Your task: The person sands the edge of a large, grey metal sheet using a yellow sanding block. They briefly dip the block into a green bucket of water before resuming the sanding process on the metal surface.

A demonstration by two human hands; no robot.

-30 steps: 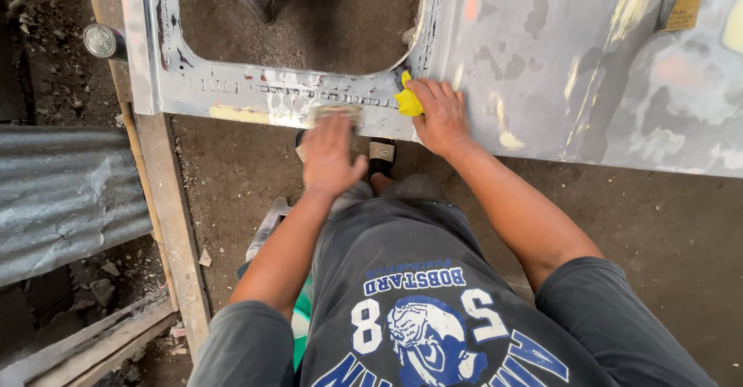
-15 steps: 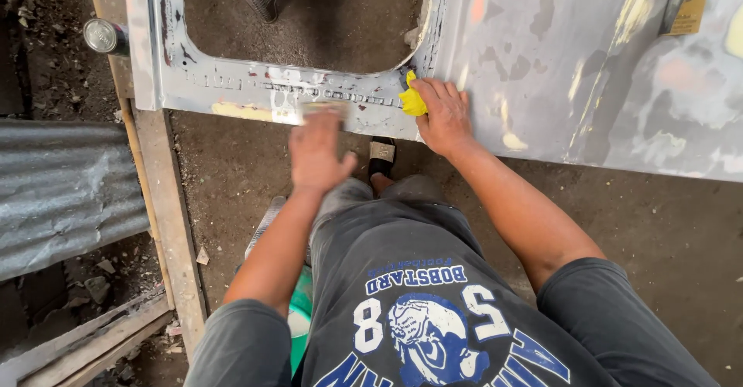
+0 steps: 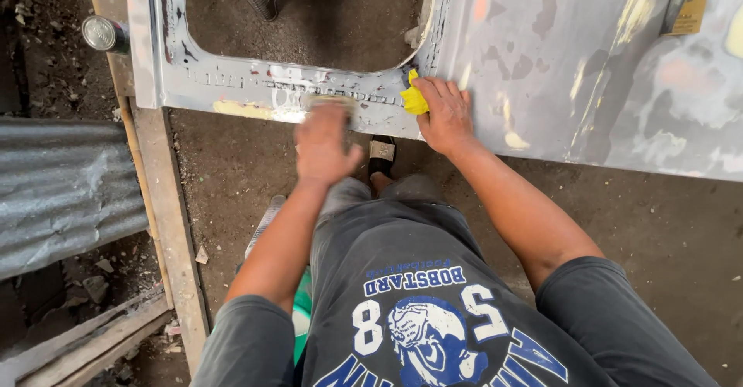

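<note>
- The left hand (image 3: 323, 144) reaches forward with the arm nearly straight, palm down, fingers curled over a small flat sanding piece (image 3: 329, 102) pressed on the lower edge of the metal panel (image 3: 557, 62); the hand is blurred, so the exact grasp is hard to make out, though it seems closed on the piece.
- The right hand (image 3: 443, 114) lies flat on the panel, wrist bent, fingers spread forward, with a crumpled yellow cloth (image 3: 414, 99) pinned under the fingertips beside the rounded corner of the window cutout (image 3: 302, 23).
- The panel is grey, patched with lighter filler spots and pinkish and yellowish smears, and shows bare shiny metal and a row of small marks along the strip below the cutout.
- It stretches across the top of the view, above the dirt floor (image 3: 232, 178), directly in front of the person's knees.
- A wooden plank (image 3: 166, 224) runs along the left, with corrugated sheet metal (image 3: 66, 193) beyond it and a small round can (image 3: 101, 33) near the panel's left corner.
</note>
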